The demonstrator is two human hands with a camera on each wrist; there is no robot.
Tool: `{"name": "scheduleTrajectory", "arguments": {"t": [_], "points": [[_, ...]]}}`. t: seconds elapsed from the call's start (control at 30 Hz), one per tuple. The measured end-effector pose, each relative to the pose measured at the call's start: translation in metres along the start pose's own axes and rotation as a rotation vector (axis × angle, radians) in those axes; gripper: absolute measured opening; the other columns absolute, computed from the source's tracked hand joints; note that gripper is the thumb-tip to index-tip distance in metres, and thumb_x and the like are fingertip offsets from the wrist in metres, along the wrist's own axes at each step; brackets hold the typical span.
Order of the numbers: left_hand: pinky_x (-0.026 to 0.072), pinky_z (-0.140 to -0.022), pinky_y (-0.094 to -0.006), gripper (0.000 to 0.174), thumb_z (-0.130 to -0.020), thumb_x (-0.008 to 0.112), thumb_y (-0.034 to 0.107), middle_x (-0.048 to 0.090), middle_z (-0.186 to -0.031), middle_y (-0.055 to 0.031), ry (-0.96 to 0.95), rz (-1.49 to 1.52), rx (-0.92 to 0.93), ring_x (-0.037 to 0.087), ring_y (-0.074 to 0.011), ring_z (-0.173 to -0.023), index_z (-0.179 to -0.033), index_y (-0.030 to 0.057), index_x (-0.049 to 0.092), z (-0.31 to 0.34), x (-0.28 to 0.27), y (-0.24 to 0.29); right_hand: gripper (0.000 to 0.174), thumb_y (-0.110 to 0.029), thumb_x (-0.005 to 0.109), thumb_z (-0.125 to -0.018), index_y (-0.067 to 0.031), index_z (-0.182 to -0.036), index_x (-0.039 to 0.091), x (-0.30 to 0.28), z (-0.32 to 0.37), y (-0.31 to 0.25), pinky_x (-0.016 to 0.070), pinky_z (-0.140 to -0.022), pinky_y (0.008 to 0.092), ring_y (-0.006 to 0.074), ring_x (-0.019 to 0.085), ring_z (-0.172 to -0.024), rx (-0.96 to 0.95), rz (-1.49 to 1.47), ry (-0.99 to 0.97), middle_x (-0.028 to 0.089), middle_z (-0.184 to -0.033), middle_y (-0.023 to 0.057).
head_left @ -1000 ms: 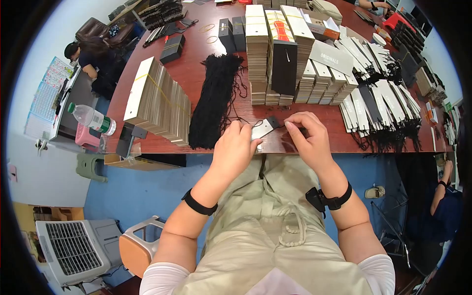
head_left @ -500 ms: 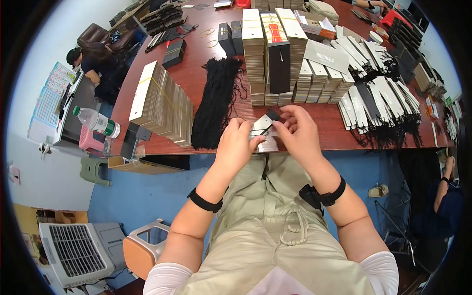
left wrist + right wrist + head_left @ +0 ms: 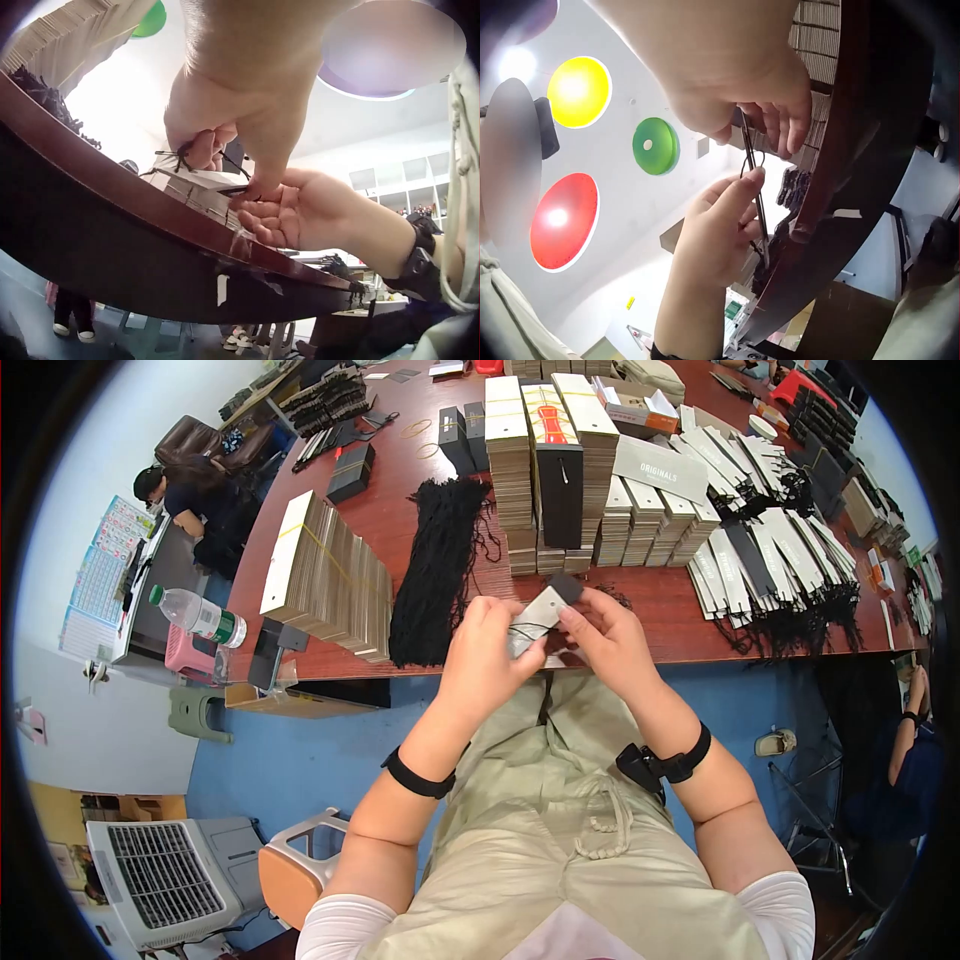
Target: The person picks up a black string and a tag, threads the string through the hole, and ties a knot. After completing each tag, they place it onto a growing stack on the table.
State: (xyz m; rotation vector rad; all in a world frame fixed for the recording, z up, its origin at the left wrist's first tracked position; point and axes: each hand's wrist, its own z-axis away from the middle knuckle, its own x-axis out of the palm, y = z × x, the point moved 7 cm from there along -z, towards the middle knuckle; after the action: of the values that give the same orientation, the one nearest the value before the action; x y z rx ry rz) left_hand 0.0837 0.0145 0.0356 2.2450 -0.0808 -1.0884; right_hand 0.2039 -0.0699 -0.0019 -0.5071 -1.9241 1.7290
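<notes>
A white hang tag [image 3: 541, 608] with a hole near its upper end is held between both hands over the table's front edge. A dark grey piece [image 3: 566, 588] shows at its far end. My left hand [image 3: 480, 655] pinches the tag's near left end between thumb and fingers. My right hand [image 3: 617, 648] pinches the far right end, thumb on the white face. A thin black cord [image 3: 180, 156] runs across the tag and sticks out by the left fingers. In the right wrist view the tag [image 3: 755, 169] is seen nearly edge-on.
Left of the hands lie a bundle of black cords [image 3: 437, 570] and a banded stack of tags [image 3: 325, 575]. Taller tag stacks [image 3: 512, 480] stand behind. Corded tags [image 3: 765, 565] are heaped at the right. A plastic bottle [image 3: 200, 617] is at the far left.
My right hand has come left and closed on the tag's far end. The tag has been raised and turned more upright, with the cord now lying across it.
</notes>
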Motion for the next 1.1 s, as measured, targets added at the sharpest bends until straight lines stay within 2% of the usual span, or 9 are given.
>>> {"name": "scheduleTrajectory", "arguments": {"t": [0.03, 0.23, 0.33, 0.37, 0.47, 0.6, 0.7, 0.87, 1.1], "points": [[0.0468, -0.071, -0.0354, 0.038, -0.065, 0.075, 0.012, 0.053, -0.088, -0.0133, -0.002, 0.023, -0.006, 0.055, -0.0274, -0.083, -0.094, -0.001, 0.056, 0.0, 0.0, 0.005, 0.019, -0.011, 0.062, -0.084, 0.0027, -0.097, 0.058, 0.005, 0.001, -0.003, 0.0481, -0.061, 0.0262, 0.0126, 0.06, -0.069, 0.008, -0.114, -0.021, 0.064, -0.086, 0.0099], [0.0458, -0.063, -0.0347, 0.032, -0.074, 0.073, 0.021, 0.053, -0.085, -0.0137, 0.041, 0.035, -0.046, 0.055, -0.026, -0.077, -0.092, -0.0009, 0.056, -0.001, -0.023, 0.012, 0.02, -0.011, 0.062, -0.082, 0.0032, -0.096, 0.058, -0.003, 0.005, -0.063, 0.0482, -0.061, 0.0323, 0.0236, 0.062, -0.07, -0.479, 0.455, 0.121, 0.063, -0.083, 0.0143], [0.0443, -0.062, -0.0349, 0.028, -0.082, 0.065, 0.023, 0.054, -0.079, -0.0154, -0.277, -0.031, -0.316, 0.054, -0.0258, -0.075, -0.088, -0.0026, 0.057, 0.007, -0.012, -0.021, 0.021, -0.011, 0.062, -0.081, 0.0029, -0.096, 0.058, 0.002, 0.008, -0.067, 0.0477, -0.061, 0.0341, 0.0302, 0.061, -0.07, -0.575, 0.562, 0.069, 0.062, -0.082, 0.0167], [0.043, -0.061, -0.0357, 0.028, -0.087, 0.058, 0.024, 0.053, -0.072, -0.016, -0.209, -0.066, -0.252, 0.052, -0.0263, -0.07, -0.085, -0.0039, 0.057, 0.01, -0.013, -0.027, 0.02, -0.012, 0.062, -0.081, 0.0028, -0.094, 0.058, 0.003, 0.006, -0.061, 0.0477, -0.062, 0.0343, 0.0308, 0.061, -0.071, -0.554, 0.548, 0.061, 0.062, -0.083, 0.0168], [0.0438, -0.067, -0.0425, 0.029, -0.09, 0.052, 0.025, 0.055, -0.082, -0.0204, -0.096, -0.027, -0.226, 0.054, -0.0384, -0.074, -0.083, -0.0036, 0.055, 0.012, -0.018, -0.039, 0.018, -0.013, 0.062, -0.082, 0.0025, -0.091, 0.057, 0.008, 0.0, -0.038, 0.0476, -0.063, 0.0347, 0.0314, 0.061, -0.072, -0.504, 0.545, 0.022, 0.062, -0.084, 0.0173], [0.0459, -0.064, -0.0336, 0.019, -0.089, 0.054, 0.015, 0.056, -0.081, -0.016, -0.163, 0.343, -0.462, 0.057, -0.0273, -0.072, -0.092, -0.0033, 0.057, 0.013, -0.02, -0.039, 0.018, -0.012, 0.056, -0.087, 0.0016, -0.097, 0.051, 0.01, -0.007, -0.01, 0.048, -0.069, 0.0341, 0.0265, 0.062, -0.082, -0.343, 0.366, -0.049, 0.062, -0.088, 0.0169], [0.046, -0.063, -0.0298, 0.018, -0.087, 0.055, 0.012, 0.056, -0.081, -0.0135, -0.156, 0.698, -0.418, 0.057, -0.0219, -0.071, -0.097, -0.0037, 0.057, 0.014, -0.004, -0.041, 0.022, -0.011, 0.049, -0.091, 0.0006, -0.108, 0.043, 0.017, -0.009, -0.01, 0.0472, -0.078, 0.0331, 0.0218, 0.061, -0.093, -0.326, 0.039, -0.132, 0.062, -0.096, 0.0158], [0.0451, -0.07, -0.0406, 0.02, -0.083, 0.057, 0.007, 0.057, -0.084, -0.019, -0.197, 0.197, -0.008, 0.055, -0.0346, -0.078, -0.1, -0.0015, 0.058, 0.011, 0.005, -0.004, 0.026, -0.007, 0.041, -0.094, -0.0013, -0.118, 0.032, 0.026, -0.008, -0.022, 0.0453, -0.085, 0.0311, 0.0187, 0.057, -0.102, -0.302, -0.181, -0.234, 0.058, -0.106, 0.0133], [0.0466, -0.065, -0.0338, 0.018, -0.083, 0.056, 0.005, 0.056, -0.083, -0.0143, -0.101, 0.228, -0.109, 0.057, -0.0269, -0.072, -0.1, -0.0005, 0.059, 0.008, 0.002, -0.007, 0.02, -0.009, 0.042, -0.095, -0.0011, -0.113, 0.04, 0.019, -0.008, -0.007, 0.0466, -0.074, 0.0262, 0.0119, 0.056, -0.083, -0.279, -0.206, -0.306, 0.057, -0.092, 0.0077]]}}
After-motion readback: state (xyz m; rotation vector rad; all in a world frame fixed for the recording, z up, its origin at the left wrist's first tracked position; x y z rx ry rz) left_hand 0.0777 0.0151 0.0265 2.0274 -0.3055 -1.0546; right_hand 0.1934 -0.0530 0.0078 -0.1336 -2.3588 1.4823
